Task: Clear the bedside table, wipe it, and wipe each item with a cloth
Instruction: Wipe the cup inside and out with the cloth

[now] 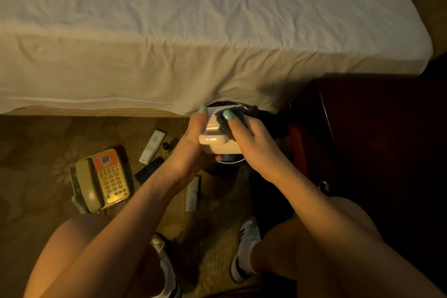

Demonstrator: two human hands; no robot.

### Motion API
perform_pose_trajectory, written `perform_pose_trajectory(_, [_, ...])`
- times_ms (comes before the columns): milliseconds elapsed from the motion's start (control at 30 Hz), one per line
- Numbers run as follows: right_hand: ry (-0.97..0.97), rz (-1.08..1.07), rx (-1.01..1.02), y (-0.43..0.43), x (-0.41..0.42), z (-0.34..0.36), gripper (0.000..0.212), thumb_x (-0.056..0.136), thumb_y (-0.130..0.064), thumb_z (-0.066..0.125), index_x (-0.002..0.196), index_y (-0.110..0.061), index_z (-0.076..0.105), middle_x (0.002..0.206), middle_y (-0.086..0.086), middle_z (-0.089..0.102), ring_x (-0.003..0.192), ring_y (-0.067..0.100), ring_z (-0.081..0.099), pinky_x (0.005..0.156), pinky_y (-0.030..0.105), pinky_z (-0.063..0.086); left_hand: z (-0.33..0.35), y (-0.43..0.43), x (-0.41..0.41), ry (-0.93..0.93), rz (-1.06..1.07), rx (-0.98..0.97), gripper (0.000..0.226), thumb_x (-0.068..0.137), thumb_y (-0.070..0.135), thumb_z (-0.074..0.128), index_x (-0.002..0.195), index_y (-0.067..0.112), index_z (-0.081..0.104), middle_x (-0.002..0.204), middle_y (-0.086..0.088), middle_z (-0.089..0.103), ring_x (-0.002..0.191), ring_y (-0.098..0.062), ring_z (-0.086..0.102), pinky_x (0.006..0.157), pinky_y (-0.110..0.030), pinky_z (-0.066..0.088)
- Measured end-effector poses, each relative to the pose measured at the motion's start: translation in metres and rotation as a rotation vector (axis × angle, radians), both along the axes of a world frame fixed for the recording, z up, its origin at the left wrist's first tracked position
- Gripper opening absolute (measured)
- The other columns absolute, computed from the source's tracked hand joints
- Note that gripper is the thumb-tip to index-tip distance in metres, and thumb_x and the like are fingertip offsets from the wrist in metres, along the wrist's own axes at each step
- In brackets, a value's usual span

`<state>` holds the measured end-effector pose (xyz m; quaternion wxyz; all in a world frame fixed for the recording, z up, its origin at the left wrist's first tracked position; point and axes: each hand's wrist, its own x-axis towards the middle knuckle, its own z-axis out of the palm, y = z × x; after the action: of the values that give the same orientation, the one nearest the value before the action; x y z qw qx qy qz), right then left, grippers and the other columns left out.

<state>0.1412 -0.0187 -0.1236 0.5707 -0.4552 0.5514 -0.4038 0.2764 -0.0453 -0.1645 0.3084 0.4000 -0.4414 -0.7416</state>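
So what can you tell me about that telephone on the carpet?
The telephone is a corded desk set in beige plastic, with an orange panel above a keypad of round buttons. Its handset sits in the cradle along the left side, and a coiled cord curls out at the near corner. It lies flat, face up, on the patterned carpet. Neither the left hand nor the right hand touches it.

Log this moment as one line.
step: wipe item | left hand: grips white plastic box | right hand: presses grey cloth on it | carpet: telephone, white remotes
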Motion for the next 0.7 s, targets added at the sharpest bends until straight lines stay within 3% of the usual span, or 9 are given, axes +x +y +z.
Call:
perform_pose_trajectory(100, [-0.045, -0.017, 0.038, 0.001, -0.002, -0.001, 0.022, 0.101, -0.028, 0.040, 0.093, -0.025, 0.060, 0.081, -0.003, 0.067, 0.074, 0.008, 0.069, 0.058, 0.023, 0.056, 0.002, -0.002, -0.001, 0.027, 0.012, 0.133, 0.059, 0.091, 0.067, 0.032, 0.105, 0.021, 0.065, 0.082, -0.005, 0.068, 0.067, -0.015, 0.059, 0.053, -0.024, 0.045])
perform_pose_trajectory(167, [-0.058, -0.095, 0.109, -0.004, -0.001, -0.008, 0.025, 0.101, -0.031, 0.040, 0.095, -0.020, 0.062, 0.085, 0.000, 0.068, 0.077, 0.010, 0.068, 0.060, 0.024, 0.055, -0.005, -0.004, 0.001, -0.045, 0.019, 0.079, 0.079, 0.081, 0.082, 0.036, 0.124, 0.018, 0.056, 0.104, -0.008, 0.068, 0.083, -0.017, 0.067, 0.062, -0.027, 0.053])
perform_pose_trajectory(233, [-0.100, -0.192, 0.197, -0.011, 0.000, -0.014, 0.030, 0.100, -0.036, 0.043, 0.098, -0.016, 0.065, 0.090, 0.005, 0.069, 0.084, 0.017, 0.067, 0.066, 0.030, 0.053, -0.011, -0.004, 0.005, -0.142, 0.037, -0.036, 0.092, 0.072, 0.088, 0.037, 0.139, 0.025, 0.042, 0.130, -0.006, 0.057, 0.112, -0.021, 0.062, 0.084, -0.035, 0.056])
perform_pose_trajectory(300, [-0.264, -0.279, 0.286, -0.019, 0.001, -0.013, 0.032, 0.099, -0.035, 0.045, 0.093, -0.014, 0.068, 0.086, 0.006, 0.069, 0.080, 0.018, 0.066, 0.069, 0.032, 0.050, -0.010, -0.001, 0.006, -0.202, 0.053, -0.258, 0.082, 0.076, 0.079, 0.039, 0.144, 0.036, 0.026, 0.142, 0.004, 0.043, 0.122, -0.008, 0.052, 0.100, -0.034, 0.048])
perform_pose_trajectory(367, [-0.391, -0.309, 0.323, -0.023, -0.002, -0.009, 0.031, 0.100, -0.033, 0.044, 0.092, -0.014, 0.068, 0.086, 0.006, 0.068, 0.079, 0.018, 0.065, 0.071, 0.032, 0.051, -0.006, 0.001, 0.006, -0.246, 0.039, -0.478, 0.073, 0.080, 0.062, 0.047, 0.142, 0.036, 0.018, 0.136, 0.007, 0.042, 0.116, 0.000, 0.052, 0.094, -0.019, 0.046])
perform_pose_trajectory(433, [-0.428, -0.289, 0.314, -0.023, -0.002, -0.007, 0.032, 0.100, -0.034, 0.044, 0.094, -0.015, 0.068, 0.088, 0.006, 0.069, 0.083, 0.018, 0.065, 0.075, 0.033, 0.051, -0.008, -0.002, 0.007, -0.277, 0.056, -0.577, 0.066, 0.082, 0.053, 0.053, 0.137, 0.033, 0.023, 0.125, 0.009, 0.049, 0.111, -0.004, 0.055, 0.088, -0.017, 0.046])
perform_pose_trajectory(500, [-0.420, -0.269, 0.290, -0.021, -0.001, -0.010, 0.034, 0.100, -0.037, 0.043, 0.095, -0.017, 0.069, 0.091, 0.005, 0.071, 0.090, 0.020, 0.066, 0.083, 0.037, 0.051, -0.008, -0.002, 0.006, -0.251, 0.106, -0.546, 0.058, 0.084, 0.049, 0.054, 0.132, 0.029, 0.029, 0.115, 0.016, 0.052, 0.100, 0.003, 0.058, 0.078, -0.014, 0.047])
perform_pose_trajectory(567, [-0.388, -0.251, 0.259, -0.017, 0.001, -0.010, 0.035, 0.101, -0.039, 0.040, 0.099, -0.018, 0.069, 0.097, 0.006, 0.071, 0.097, 0.022, 0.066, 0.090, 0.041, 0.050, -0.007, 0.001, 0.002, -0.219, 0.155, -0.464, 0.052, 0.088, 0.046, 0.055, 0.130, 0.026, 0.033, 0.112, 0.010, 0.055, 0.093, 0.003, 0.061, 0.070, -0.014, 0.048])
perform_pose_trajectory(700, [-0.217, -0.117, 0.202, -0.014, -0.005, -0.007, 0.038, 0.099, -0.044, 0.038, 0.098, -0.021, 0.068, 0.097, 0.004, 0.072, 0.100, 0.023, 0.066, 0.092, 0.042, 0.049, -0.004, 0.000, -0.003, -0.158, 0.173, -0.185, 0.056, 0.089, 0.057, 0.055, 0.132, 0.024, 0.039, 0.113, -0.005, 0.061, 0.098, -0.009, 0.067, 0.076, -0.027, 0.056])
